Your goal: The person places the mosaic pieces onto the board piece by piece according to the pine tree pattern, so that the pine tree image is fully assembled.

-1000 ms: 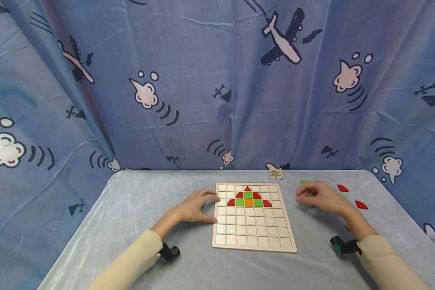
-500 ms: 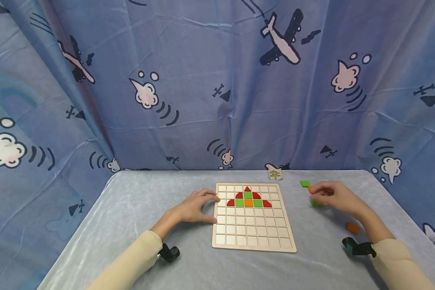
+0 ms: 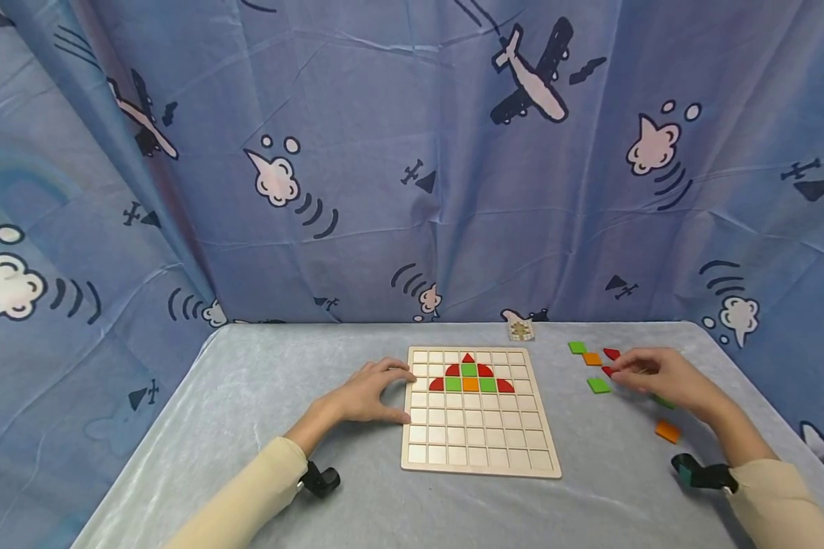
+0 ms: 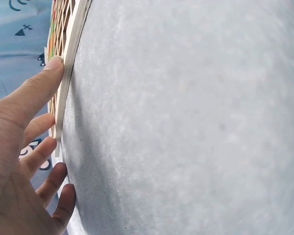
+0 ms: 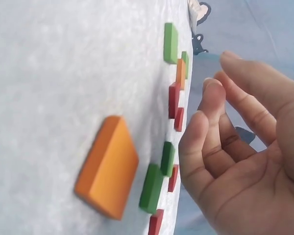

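Two hands reach over the table point(image 3: 302, 351): the left hand point(image 3: 365, 393) rests relaxed, fingers apart, its thumb touching the rim of the board point(image 3: 481, 472) without closing round it. The board, bearing a pattern point(image 3: 470, 384) of coloured pieces, sits just right of that hand, between the two. The right hand point(image 3: 666, 377) hangs with fingers half curled, a gap before its thumb, holding nothing. Near its fingertips lie a red piece point(image 3: 612, 354), a green square point(image 3: 599, 385) and an orange square point(image 3: 592, 359); an orange block point(image 3: 667, 431) lies on the person's side of it. These pieces look flat and close together, so a hurried pinch could knock a neighbour away; too hard a push from the left thumb could slide the board.
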The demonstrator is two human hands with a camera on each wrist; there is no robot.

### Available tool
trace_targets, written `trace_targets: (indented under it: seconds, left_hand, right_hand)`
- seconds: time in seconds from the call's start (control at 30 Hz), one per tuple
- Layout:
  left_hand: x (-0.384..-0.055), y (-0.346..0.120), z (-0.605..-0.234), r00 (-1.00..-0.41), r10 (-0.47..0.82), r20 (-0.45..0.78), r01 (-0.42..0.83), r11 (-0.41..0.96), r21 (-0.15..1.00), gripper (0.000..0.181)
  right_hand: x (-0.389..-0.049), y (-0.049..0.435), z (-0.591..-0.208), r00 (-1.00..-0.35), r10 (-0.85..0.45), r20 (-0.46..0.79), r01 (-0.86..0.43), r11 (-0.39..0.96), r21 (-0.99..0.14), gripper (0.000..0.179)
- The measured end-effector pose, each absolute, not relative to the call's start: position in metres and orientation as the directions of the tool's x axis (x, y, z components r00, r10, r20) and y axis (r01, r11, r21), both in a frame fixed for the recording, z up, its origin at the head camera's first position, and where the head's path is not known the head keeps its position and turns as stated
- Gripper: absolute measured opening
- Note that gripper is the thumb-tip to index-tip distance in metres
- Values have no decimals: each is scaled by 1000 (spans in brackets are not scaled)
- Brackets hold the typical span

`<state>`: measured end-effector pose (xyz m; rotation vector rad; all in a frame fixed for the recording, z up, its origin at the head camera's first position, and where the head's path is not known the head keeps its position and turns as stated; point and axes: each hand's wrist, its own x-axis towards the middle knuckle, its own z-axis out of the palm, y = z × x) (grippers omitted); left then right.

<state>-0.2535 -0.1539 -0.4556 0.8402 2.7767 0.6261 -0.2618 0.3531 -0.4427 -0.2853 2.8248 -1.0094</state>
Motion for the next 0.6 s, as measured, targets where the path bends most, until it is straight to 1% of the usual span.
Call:
trace_targets:
  seconds: [0.13, 0.3, 0.43, 0.6]
  left_hand:
    - [-253, -153, -455, -826, 562, -44, 489, 753, 439, 66]
    - [-253, -154, -456, -826, 562, -41, 491, 754, 436, 66]
    - [-253, -154, -456, -826, 562, -39, 493, 754, 434, 66]
    - [-253, -153, -455, -826, 563, -37, 493, 752, 436, 67]
  right_hand:
    - [-262, 358, -446, -969, -244, -48, -152, 732, -665, 37]
    - [-263, 359, -448, -958, -282, -47, -173, 703, -690, 41]
    - [-263, 357, -448, -955, -290, -60, -169, 701, -693, 44]
    - [-264, 354, -451, -949, -309, -65, -183, 705, -685, 43]
